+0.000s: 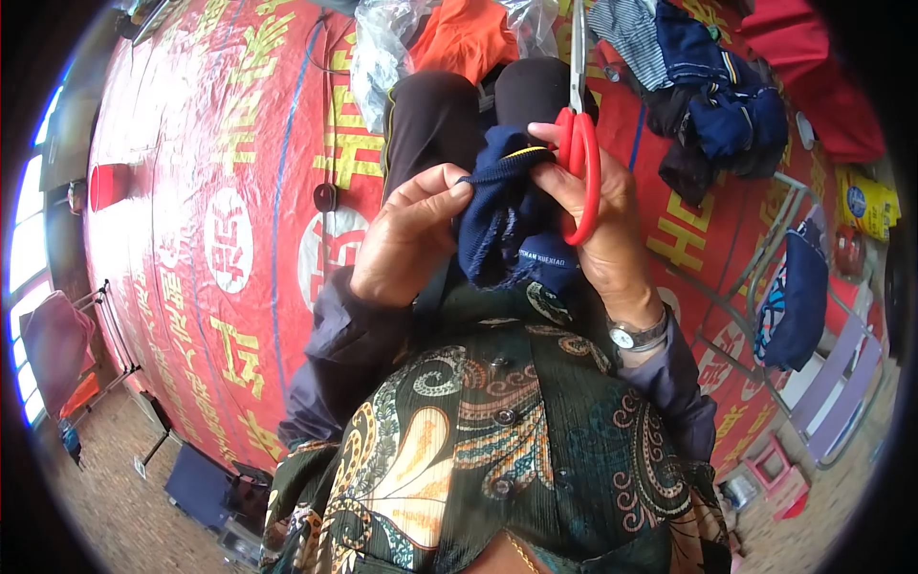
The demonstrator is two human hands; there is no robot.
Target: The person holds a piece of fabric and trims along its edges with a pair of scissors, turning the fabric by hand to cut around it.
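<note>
A dark navy knit garment point(486, 234) with a yellow stripe and small white lettering is bunched between my hands, above my lap. My left hand point(406, 231) is closed, its thumb and forefinger pinching the garment's ribbed edge on the left. Wrapped partly round red-handled scissors point(595, 182), my right hand point(612, 234) also grips the garment's edge between thumb and fingers. The scissor blades point away from me, up past my knee, and touch no cloth in the hands. Some of the garment's lower folds are hidden against my body.
A red plastic sheet point(191, 287) with yellow characters covers the floor. Ahead lie an orange cloth point(466, 38) and clear plastic bags point(381, 62). Several dark garments point(732, 110) are piled at right, near a metal-framed chair point(841, 392). A red container point(109, 187) stands at left.
</note>
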